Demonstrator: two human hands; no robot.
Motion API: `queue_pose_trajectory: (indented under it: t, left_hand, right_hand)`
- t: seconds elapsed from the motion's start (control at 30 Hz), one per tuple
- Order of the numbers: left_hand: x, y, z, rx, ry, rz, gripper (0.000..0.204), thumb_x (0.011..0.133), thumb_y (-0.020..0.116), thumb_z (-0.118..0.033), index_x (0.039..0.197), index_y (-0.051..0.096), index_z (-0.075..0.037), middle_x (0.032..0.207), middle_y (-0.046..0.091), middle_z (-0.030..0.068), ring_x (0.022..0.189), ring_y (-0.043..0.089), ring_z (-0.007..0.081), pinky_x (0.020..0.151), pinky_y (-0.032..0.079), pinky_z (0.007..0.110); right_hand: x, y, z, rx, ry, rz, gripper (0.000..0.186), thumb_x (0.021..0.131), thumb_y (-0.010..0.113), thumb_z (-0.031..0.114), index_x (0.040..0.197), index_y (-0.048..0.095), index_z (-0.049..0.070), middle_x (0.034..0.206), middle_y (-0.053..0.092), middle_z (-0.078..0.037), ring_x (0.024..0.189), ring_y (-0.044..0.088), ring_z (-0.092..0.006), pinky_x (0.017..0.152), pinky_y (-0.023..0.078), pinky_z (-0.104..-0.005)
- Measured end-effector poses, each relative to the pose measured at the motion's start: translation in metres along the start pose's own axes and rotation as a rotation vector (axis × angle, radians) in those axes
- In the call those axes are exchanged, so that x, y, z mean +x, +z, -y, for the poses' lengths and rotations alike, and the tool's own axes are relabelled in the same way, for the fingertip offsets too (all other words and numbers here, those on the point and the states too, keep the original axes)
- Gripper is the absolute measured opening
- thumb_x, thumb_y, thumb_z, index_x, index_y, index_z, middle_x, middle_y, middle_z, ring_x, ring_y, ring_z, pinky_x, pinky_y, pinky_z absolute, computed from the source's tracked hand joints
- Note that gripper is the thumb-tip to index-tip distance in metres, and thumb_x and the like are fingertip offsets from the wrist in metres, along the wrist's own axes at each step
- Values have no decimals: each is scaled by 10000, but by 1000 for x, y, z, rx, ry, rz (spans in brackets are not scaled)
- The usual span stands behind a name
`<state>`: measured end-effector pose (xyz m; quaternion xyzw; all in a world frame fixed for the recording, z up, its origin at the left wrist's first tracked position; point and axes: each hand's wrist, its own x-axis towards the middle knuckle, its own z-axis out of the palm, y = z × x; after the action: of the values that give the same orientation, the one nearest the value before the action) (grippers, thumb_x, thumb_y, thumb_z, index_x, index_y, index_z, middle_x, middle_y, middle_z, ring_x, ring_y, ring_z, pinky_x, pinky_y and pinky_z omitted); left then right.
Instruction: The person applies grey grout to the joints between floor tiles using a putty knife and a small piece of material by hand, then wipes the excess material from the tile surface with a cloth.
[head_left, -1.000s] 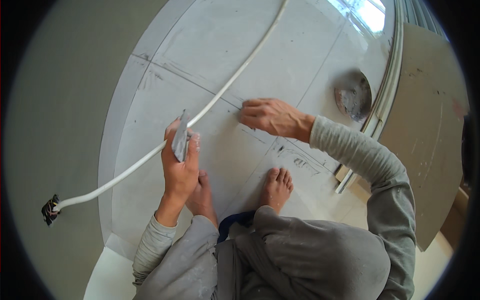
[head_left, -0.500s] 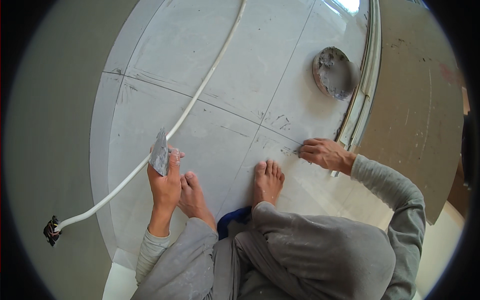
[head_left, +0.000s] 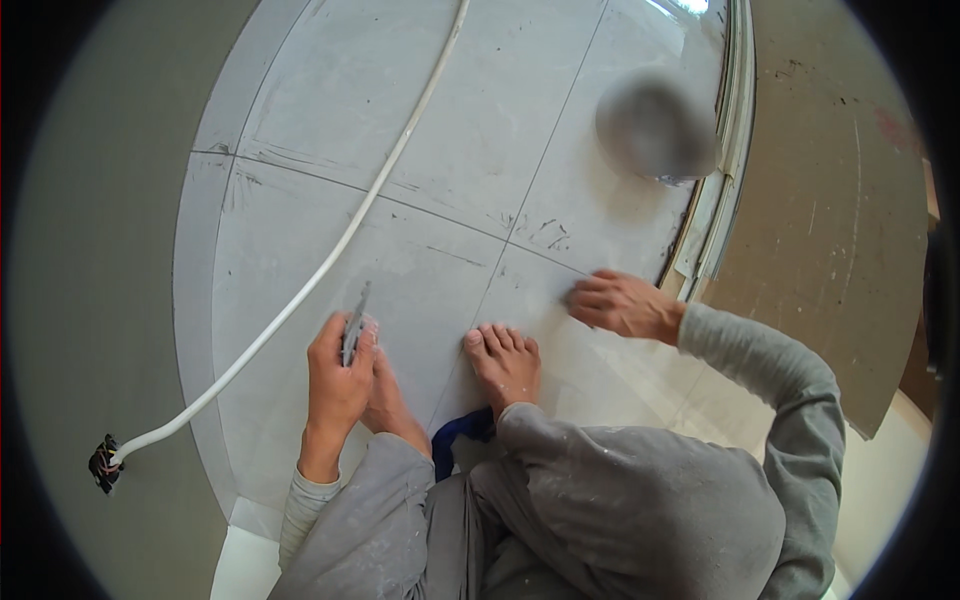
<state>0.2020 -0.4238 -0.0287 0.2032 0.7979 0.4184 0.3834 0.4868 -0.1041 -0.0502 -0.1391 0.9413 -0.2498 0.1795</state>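
Note:
My left hand (head_left: pixel 336 385) is closed round a small putty knife (head_left: pixel 355 325) smeared with grey paste. Its blade points up and away, seen nearly edge-on, above my left foot. Over on the right, my right hand (head_left: pixel 628 305) rests low on the pale floor tile (head_left: pixel 420 310) with its fingers curled down. Those fingertips sit by the dark joint (head_left: pixel 555 260) between tiles; whether they pinch anything is hidden. Grey smears (head_left: pixel 540 235) mark the tile near where the joints cross.
A blurred round tub (head_left: pixel 655 130) stands at the far right, beside long pale strips (head_left: pixel 728 150) along a brown board (head_left: pixel 820 200). A white cable (head_left: pixel 320 265) crosses the tiles from a wall hole (head_left: pixel 104 464) at left. My bare feet (head_left: pixel 505 365) are close by.
My left hand has turned the putty knife nearly edge-on and come slightly right. My right hand has slid a little left along the joint. My right foot has shifted left.

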Motion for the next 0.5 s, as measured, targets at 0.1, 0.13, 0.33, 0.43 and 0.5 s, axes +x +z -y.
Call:
queue_pose_trajectory:
  t: [0.1, 0.13, 0.33, 0.43, 0.5]
  left_hand:
    - [0, -1, -8, 108, -27, 132, 188, 965, 695, -150, 972, 627, 26, 714, 589, 119, 641, 578, 184, 603, 470, 343]
    - [0, 1, -14, 140, -7, 218, 213, 951, 709, -161, 944, 613, 29, 699, 591, 143, 621, 586, 219, 587, 461, 362]
    - [0, 32, -16, 328, 142, 633, 300, 909, 747, -233, 945, 565, 3, 792, 648, 214, 722, 635, 423, 641, 483, 473]
    - [-8, 56, -9, 339, 244, 768, 329, 901, 751, -254, 1000, 563, -2, 802, 656, 219, 727, 619, 441, 666, 483, 472]
    - [-10, 67, -3, 337, 233, 752, 341, 902, 744, -244, 1039, 555, 4, 824, 659, 236, 763, 619, 466, 680, 487, 484]
  right_hand:
    - [-25, -22, 9, 95, 150, 302, 242, 942, 625, 91, 1173, 652, 25, 1184, 659, -112, 1157, 621, -288, 978, 514, -424]
    - [-33, -31, 13, 144, 234, 454, 286, 989, 598, 98, 1259, 649, 16, 1279, 655, -131, 1209, 620, -302, 1030, 513, -426]
    - [-33, -22, -16, 162, 370, -19, 357, 814, 661, -5, 1167, 681, 42, 1152, 707, -106, 1150, 629, -285, 961, 505, -415]
    - [-24, -27, -23, 12, 200, -188, 260, 833, 663, 53, 1092, 672, 43, 1051, 685, -84, 1086, 625, -252, 936, 485, -391]
    - [-44, -13, -18, 25, 204, -131, 208, 852, 655, 82, 1057, 666, 48, 1024, 678, -77, 1073, 627, -249, 932, 486, -392]
